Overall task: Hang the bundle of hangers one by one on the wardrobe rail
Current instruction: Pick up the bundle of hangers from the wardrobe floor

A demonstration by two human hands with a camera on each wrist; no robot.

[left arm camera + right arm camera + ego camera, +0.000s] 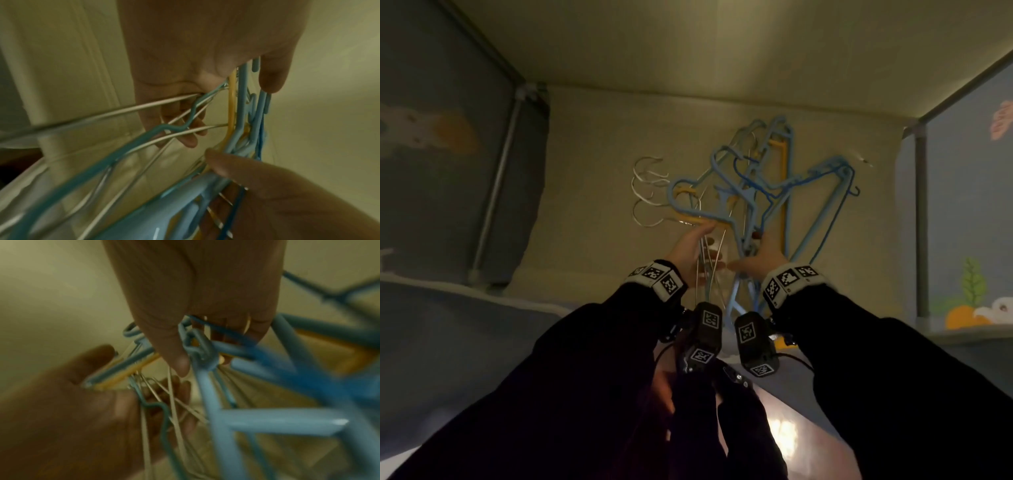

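Note:
I hold a tangled bundle of hangers (pixel 756 185) up inside the wardrobe: light blue plastic ones, a yellow hanger (pixel 784 178), a dark blue wire one and thin white wire hangers (pixel 647 192) whose hooks stick out to the left. My left hand (pixel 700 240) grips the left side, its fingers (pixel 185 136) curled round the white wires (pixel 144 107) and a blue bar. My right hand (pixel 760 245) grips the right side, fingers curled round the blue hangers (pixel 205 356) and thumb against them. I cannot pick out a rail in any view.
The wardrobe's pale ceiling and back wall (pixel 592 171) lie behind the bundle. Grey frame poles stand at the left (pixel 500 178) and the right (pixel 921 222), with printed fabric side panels (pixel 972 205). A glossy surface (pixel 784 435) shows below my arms.

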